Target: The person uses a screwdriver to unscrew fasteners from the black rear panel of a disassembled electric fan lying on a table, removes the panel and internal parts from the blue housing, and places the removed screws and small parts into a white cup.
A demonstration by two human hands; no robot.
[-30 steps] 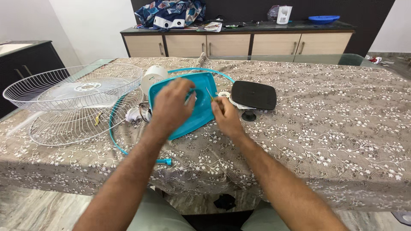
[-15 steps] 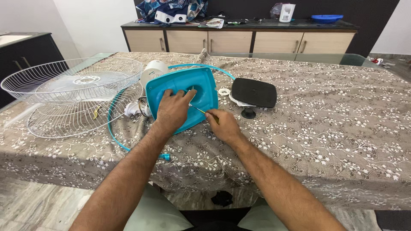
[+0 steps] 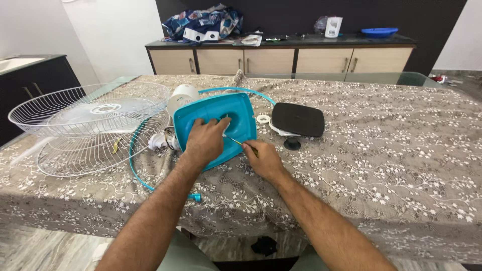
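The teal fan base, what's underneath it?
Under the teal fan base at its left edge, a white motor housing and some wiring peek out on the patterned tablecloth. Anything beneath its middle is covered.
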